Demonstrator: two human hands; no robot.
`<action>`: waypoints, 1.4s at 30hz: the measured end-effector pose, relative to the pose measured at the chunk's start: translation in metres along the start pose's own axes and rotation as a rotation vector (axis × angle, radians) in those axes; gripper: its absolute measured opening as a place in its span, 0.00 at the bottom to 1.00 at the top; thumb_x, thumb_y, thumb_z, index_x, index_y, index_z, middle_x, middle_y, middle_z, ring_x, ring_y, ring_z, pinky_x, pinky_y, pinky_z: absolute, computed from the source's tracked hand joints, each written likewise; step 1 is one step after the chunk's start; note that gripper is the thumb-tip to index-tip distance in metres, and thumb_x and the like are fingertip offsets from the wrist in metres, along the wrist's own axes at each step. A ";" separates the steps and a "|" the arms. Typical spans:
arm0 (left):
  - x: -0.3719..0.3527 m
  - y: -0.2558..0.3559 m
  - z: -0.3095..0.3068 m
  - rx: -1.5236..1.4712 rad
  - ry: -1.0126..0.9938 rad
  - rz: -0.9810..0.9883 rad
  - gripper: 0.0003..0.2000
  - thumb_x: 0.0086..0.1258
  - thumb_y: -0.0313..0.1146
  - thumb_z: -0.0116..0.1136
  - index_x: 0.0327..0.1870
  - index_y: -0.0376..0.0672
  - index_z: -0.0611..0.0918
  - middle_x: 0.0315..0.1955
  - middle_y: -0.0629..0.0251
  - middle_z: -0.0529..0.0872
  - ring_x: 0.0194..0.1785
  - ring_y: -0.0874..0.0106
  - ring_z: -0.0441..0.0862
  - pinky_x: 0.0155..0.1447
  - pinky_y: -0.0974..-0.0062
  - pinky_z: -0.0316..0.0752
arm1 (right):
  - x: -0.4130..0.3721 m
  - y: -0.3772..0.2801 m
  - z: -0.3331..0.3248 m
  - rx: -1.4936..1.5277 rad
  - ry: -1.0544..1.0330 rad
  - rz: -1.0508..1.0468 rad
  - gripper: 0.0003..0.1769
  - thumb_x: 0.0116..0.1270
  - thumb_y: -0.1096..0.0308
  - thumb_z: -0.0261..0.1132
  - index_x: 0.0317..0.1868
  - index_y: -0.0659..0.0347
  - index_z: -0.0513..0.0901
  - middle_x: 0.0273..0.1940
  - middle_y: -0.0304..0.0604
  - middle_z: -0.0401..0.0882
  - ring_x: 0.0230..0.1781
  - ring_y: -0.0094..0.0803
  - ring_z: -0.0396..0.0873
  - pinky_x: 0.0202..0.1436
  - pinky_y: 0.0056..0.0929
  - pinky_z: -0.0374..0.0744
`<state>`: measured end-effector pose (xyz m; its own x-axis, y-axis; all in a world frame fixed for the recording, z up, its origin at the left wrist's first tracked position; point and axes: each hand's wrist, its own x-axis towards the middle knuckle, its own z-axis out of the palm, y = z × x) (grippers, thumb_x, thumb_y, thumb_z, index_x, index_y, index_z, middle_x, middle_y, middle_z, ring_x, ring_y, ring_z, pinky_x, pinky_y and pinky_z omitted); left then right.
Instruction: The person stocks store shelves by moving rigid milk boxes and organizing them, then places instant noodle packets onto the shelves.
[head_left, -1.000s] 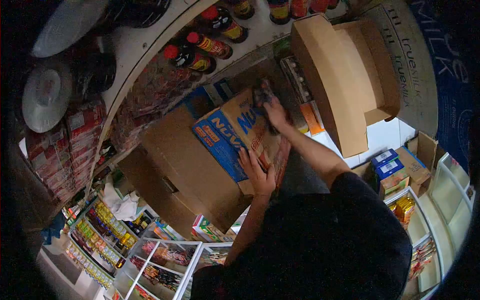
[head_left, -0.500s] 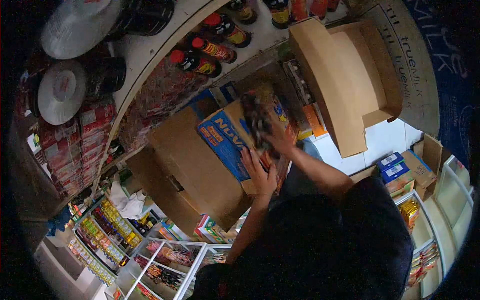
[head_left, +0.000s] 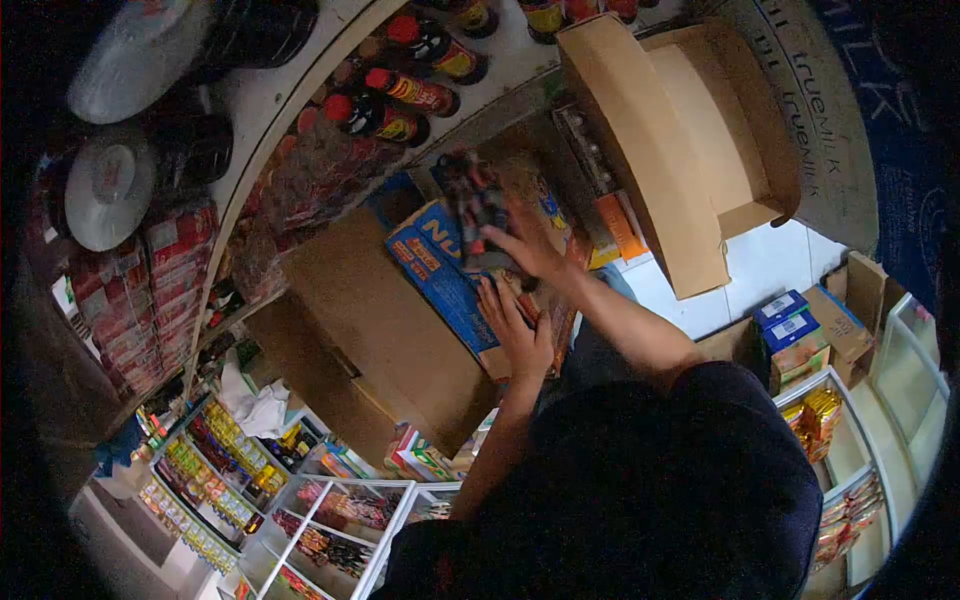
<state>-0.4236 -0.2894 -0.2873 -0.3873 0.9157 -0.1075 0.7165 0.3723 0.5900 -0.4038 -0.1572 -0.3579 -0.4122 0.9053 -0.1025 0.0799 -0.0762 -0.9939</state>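
My right hand (head_left: 530, 243) is blurred and closes on the near end of a dark packet (head_left: 472, 205) with red and pale patches. This packet is tilted over the far part of an open carton with blue printed sides (head_left: 436, 268); its exact kind is smeared by motion. My left hand (head_left: 517, 330) rests on the carton's near part, fingers stretched out and slightly apart. What lies under both hands inside the carton is mostly hidden.
A brown cardboard box (head_left: 380, 310) adjoins the blue carton on the left. Red-capped bottles (head_left: 410, 90) line the shelf above. An open cardboard tray (head_left: 640, 150) stands at upper right. Glass-sided display cases (head_left: 330, 520) with packets are below, and stacked red packs (head_left: 155, 290) sit far left.
My right hand and the dark packet have moved up and left across the carton. My left hand stays at nearly the same place on it. The view has shifted slightly.
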 end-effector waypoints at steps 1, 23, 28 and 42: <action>-0.001 -0.002 0.000 0.013 0.009 0.023 0.42 0.50 0.28 0.58 0.67 0.36 0.48 0.67 0.46 0.43 0.70 0.49 0.37 0.69 0.55 0.34 | -0.001 0.037 0.008 0.001 -0.002 -0.003 0.40 0.59 0.46 0.58 0.65 0.61 0.57 0.64 0.57 0.54 0.66 0.44 0.50 0.67 0.38 0.51; -0.006 -0.010 -0.004 -0.087 0.041 -0.028 0.39 0.54 0.34 0.57 0.66 0.39 0.52 0.66 0.44 0.48 0.69 0.48 0.43 0.67 0.48 0.36 | 0.028 0.039 -0.004 -0.113 -0.030 0.182 0.35 0.58 0.49 0.59 0.59 0.64 0.63 0.61 0.59 0.57 0.60 0.51 0.60 0.63 0.38 0.59; -0.007 -0.013 -0.001 -0.077 0.048 -0.023 0.39 0.54 0.36 0.58 0.66 0.38 0.53 0.66 0.45 0.48 0.69 0.48 0.44 0.67 0.48 0.37 | -0.028 0.107 -0.015 -0.235 0.040 0.499 0.37 0.63 0.48 0.52 0.65 0.61 0.53 0.64 0.60 0.52 0.63 0.52 0.56 0.65 0.38 0.57; -0.006 -0.013 -0.001 -0.078 0.040 -0.036 0.34 0.63 0.40 0.50 0.67 0.37 0.51 0.67 0.47 0.46 0.70 0.51 0.42 0.69 0.53 0.35 | -0.133 0.073 -0.027 0.067 -0.137 0.399 0.31 0.64 0.66 0.50 0.65 0.66 0.51 0.64 0.55 0.52 0.67 0.44 0.49 0.68 0.33 0.50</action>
<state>-0.4313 -0.2995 -0.2938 -0.4358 0.8946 -0.0990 0.6548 0.3906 0.6470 -0.3192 -0.2717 -0.4159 -0.4782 0.7357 -0.4797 0.2000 -0.4407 -0.8751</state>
